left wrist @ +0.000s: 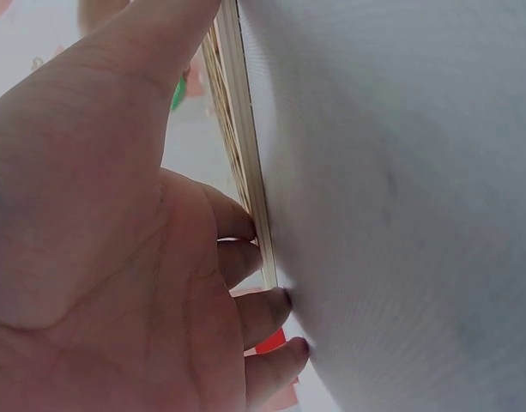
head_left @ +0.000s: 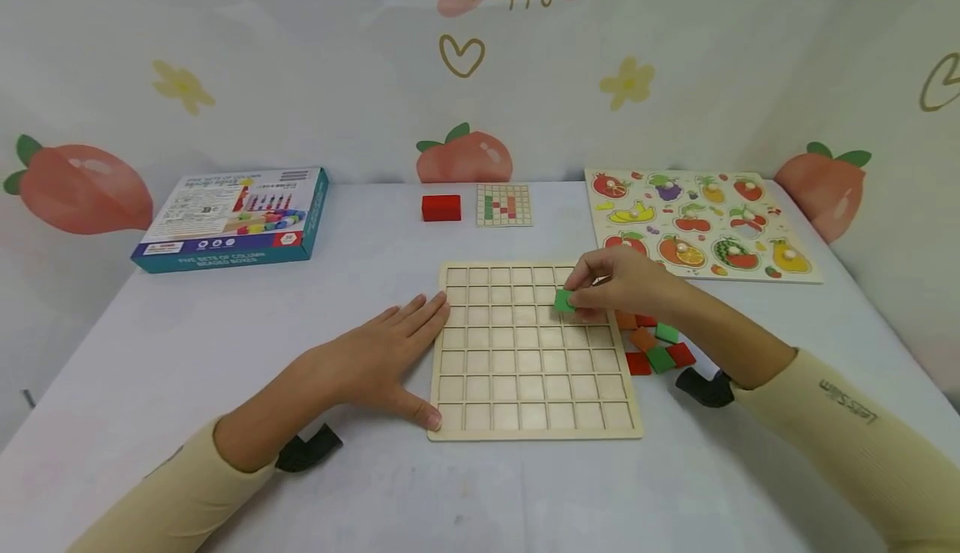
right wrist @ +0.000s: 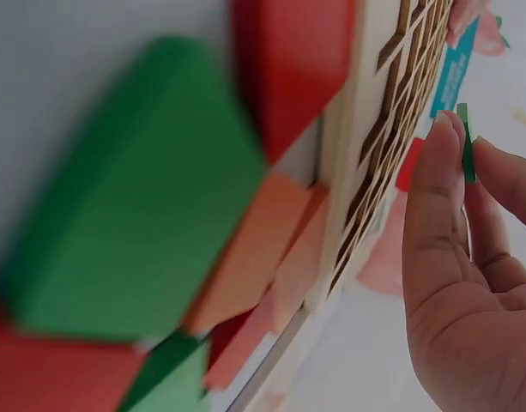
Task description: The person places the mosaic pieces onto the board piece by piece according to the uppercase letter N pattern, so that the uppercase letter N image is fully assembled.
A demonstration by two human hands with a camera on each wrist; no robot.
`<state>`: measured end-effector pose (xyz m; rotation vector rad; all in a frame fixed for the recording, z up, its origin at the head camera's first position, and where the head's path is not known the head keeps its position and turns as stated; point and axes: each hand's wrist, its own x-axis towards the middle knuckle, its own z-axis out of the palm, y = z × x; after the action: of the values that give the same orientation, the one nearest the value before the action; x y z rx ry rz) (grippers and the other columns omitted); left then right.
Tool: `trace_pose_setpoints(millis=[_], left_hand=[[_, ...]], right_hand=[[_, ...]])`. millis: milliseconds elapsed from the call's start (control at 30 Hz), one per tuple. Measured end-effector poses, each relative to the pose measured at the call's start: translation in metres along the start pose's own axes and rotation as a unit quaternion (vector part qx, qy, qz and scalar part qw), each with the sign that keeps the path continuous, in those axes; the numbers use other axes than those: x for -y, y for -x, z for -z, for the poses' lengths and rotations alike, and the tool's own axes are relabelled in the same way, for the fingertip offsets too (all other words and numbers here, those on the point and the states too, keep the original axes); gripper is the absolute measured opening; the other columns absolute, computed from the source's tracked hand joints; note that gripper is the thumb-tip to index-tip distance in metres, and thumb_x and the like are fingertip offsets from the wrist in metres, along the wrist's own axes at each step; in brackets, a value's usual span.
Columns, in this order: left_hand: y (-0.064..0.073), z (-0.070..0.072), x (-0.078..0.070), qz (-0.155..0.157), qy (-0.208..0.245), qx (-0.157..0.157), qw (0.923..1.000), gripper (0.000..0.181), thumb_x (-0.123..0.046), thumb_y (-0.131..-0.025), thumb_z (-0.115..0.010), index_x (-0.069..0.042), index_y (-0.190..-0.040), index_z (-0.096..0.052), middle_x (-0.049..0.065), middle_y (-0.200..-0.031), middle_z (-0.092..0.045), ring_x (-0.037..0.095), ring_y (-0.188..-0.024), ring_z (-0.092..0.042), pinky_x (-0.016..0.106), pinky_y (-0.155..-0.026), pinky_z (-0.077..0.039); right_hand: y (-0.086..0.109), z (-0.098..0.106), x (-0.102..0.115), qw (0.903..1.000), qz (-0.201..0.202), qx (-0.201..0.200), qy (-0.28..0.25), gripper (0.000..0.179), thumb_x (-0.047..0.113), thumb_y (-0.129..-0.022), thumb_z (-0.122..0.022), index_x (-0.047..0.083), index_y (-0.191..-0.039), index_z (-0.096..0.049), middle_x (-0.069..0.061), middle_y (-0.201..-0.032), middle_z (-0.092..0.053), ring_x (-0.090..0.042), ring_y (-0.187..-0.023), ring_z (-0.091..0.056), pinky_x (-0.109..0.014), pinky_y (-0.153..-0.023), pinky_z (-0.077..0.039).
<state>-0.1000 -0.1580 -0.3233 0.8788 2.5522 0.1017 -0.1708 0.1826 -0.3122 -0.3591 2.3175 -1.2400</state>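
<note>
A wooden grid board (head_left: 519,434) of square cells lies on the table in the head view. Over its upper right part, my right hand (head_left: 626,284) pinches a green square tile (head_left: 564,300) between thumb and fingers. The right wrist view shows that green tile (right wrist: 466,142) edge-on at the fingertips. My left hand (head_left: 378,357) rests along the board's left edge, fingers straight and thumb at the lower left corner. In the left wrist view the fingertips (left wrist: 275,311) touch the board's side (left wrist: 250,137). Loose red, orange and green tiles (head_left: 662,359) lie beside the board's right edge.
Behind the board are a red block (head_left: 441,208) and a small card (head_left: 504,205) with a coloured grid pattern. A boxed bead set (head_left: 232,219) lies at the back left. At the back right is a fruit puzzle board (head_left: 697,223), partly behind my right hand.
</note>
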Motion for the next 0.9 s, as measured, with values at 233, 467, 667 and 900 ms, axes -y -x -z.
trace_pose_setpoints(millis=[233, 467, 667, 900], left_hand=[[-0.001, -0.001, 0.001, -0.001, -0.002, 0.001, 1.0000, 0.137, -0.089, -0.065, -0.060, -0.008, -0.161, -0.006, 0.007, -0.168, -0.001, 0.033, -0.152, 0.000, 0.054, -0.119, -0.013], [-0.001, -0.003, 0.002, -0.005, -0.002, -0.003, 1.0000, 0.137, -0.090, -0.065, -0.059, -0.008, -0.161, -0.006, 0.007, -0.168, 0.000, 0.033, -0.152, 0.001, 0.054, -0.119, -0.013], [-0.001, -0.003, 0.002, -0.001, 0.002, -0.001, 1.0000, 0.137, -0.090, -0.064, -0.058, -0.010, -0.162, -0.005, 0.005, -0.168, 0.002, 0.031, -0.153, 0.002, 0.053, -0.120, -0.012], [-0.001, -0.002, 0.003, -0.001, -0.002, -0.004, 1.0000, 0.137, -0.091, -0.064, -0.057, -0.010, -0.162, -0.005, 0.005, -0.168, 0.003, 0.031, -0.152, 0.003, 0.052, -0.120, -0.012]], right_hand=[[-0.017, -0.016, 0.015, 0.9992, 0.005, 0.040, -0.001, 0.008, 0.006, -0.092, -0.072, 0.000, -0.096, -0.070, -0.012, -0.095, -0.069, -0.023, -0.077, -0.071, -0.033, -0.074, -0.059], [-0.031, -0.039, 0.029, 0.9974, 0.026, 0.067, -0.009, 0.005, -0.001, -0.090, -0.071, -0.005, -0.093, -0.069, -0.012, -0.087, -0.067, -0.022, -0.073, -0.071, -0.034, -0.071, -0.060], [-0.040, -0.054, 0.043, 0.9967, 0.043, 0.068, 0.006, 0.004, -0.002, -0.089, -0.071, -0.005, -0.091, -0.070, -0.011, -0.083, -0.066, -0.023, -0.071, -0.071, -0.033, -0.069, -0.060], [-0.049, -0.064, 0.054, 0.9960, 0.043, 0.067, 0.040, 0.004, -0.001, -0.089, -0.073, -0.002, -0.090, -0.069, -0.009, -0.082, -0.068, -0.021, -0.072, -0.071, -0.031, -0.070, -0.059]])
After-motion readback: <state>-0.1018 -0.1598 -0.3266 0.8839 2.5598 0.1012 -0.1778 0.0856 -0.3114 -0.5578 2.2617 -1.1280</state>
